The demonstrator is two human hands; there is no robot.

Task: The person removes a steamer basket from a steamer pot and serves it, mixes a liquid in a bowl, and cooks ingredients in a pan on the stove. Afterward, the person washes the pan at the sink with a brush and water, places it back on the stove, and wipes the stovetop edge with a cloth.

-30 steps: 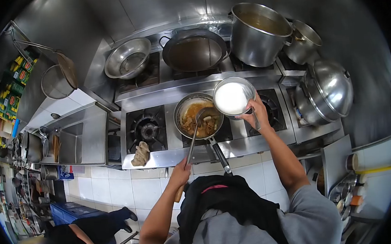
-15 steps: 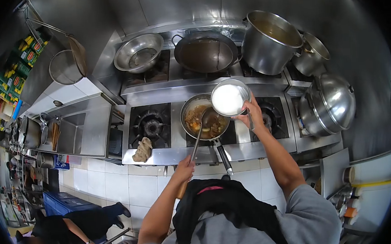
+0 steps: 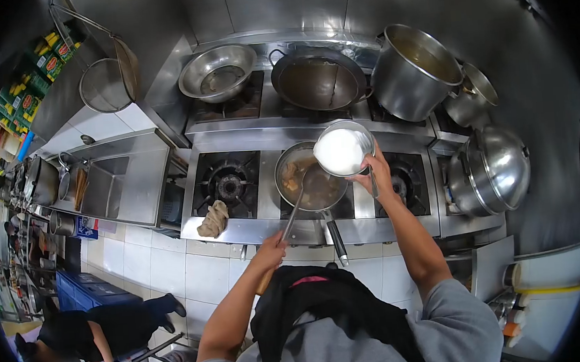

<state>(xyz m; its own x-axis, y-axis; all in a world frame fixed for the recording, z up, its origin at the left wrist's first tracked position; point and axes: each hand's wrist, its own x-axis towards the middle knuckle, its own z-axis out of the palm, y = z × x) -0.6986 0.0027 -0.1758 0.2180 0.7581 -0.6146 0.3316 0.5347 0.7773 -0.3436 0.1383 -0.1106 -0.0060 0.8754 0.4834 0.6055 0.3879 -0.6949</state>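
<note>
My left hand [image 3: 269, 252] is closed around the handle of a long metal ladle [image 3: 293, 222], whose lower end has a wooden grip. The ladle's head dips into brown broth with chunks in a frying pan [image 3: 282, 196] on the front middle burner. My right hand [image 3: 380, 175] grips a small metal bowl [image 3: 365, 137] holding a white liquid [image 3: 339, 152]. This bowl hangs over the pan's right rim, tilted left, with the liquid near its left lip. A metal handle [image 3: 373, 184] shows by my right fingers. The pan's own black handle [image 3: 337, 242] points toward me, untouched.
Behind the pan stand a metal basin [image 3: 191, 78], a dark wok [image 3: 284, 78] and a tall stockpot [image 3: 392, 83]. A crumpled cloth [image 3: 213, 220] lies on the stove's front left edge. Left is a sink [image 3: 111, 188]; another person [image 3: 79, 337] is at lower left.
The stove has shifted slightly right and down in view. The white liquid lies closer to the bowl's left lip. The pan's contents look paler and hazier. Both hands keep their holds.
</note>
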